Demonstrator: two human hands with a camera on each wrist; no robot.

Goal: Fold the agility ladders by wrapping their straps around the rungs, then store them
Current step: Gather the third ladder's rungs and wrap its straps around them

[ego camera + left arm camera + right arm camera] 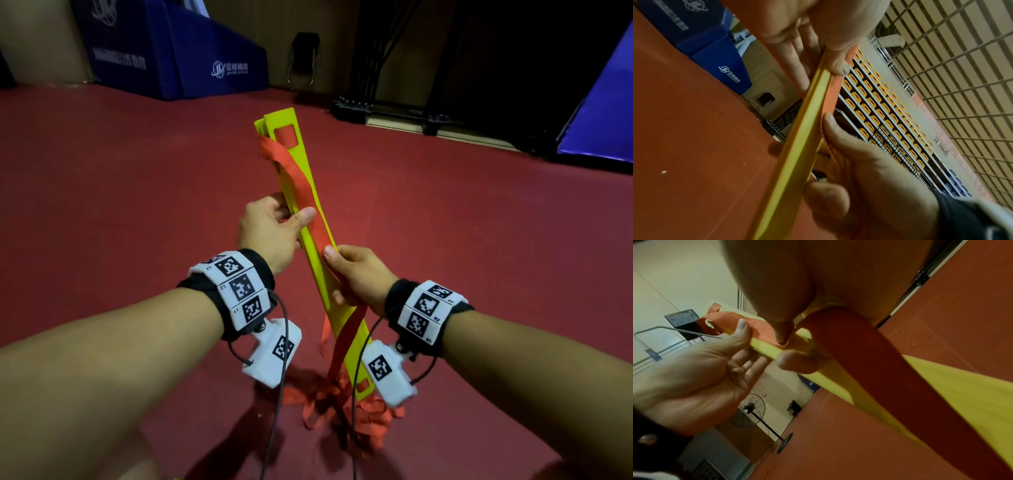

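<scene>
A stack of yellow ladder rungs (pixel 342 329) is held in the air, pointing away from me, with a red strap (pixel 301 185) running down its top face. My left hand (pixel 293 209) grips the stack at its middle, thumb pressing the strap flat. Just below it, my right hand (pixel 337 274) grips the rungs and strap together, thumb on top. In the left wrist view the rungs (pixel 797 138) show edge-on between both hands. In the right wrist view the strap (pixel 879 369) crosses the rungs (pixel 962 386). Loose strap (pixel 342 407) hangs down to a pile on the floor.
I stand on a red sports floor (pixel 120 205). Blue padded blocks (pixel 178 51) sit at the far left, a folded chair (pixel 303 58) leans on the wall, a black metal frame (pixel 376 109) and a blue mat (pixel 603 113) are at the right. A floor fan (pixel 751 410) stands behind.
</scene>
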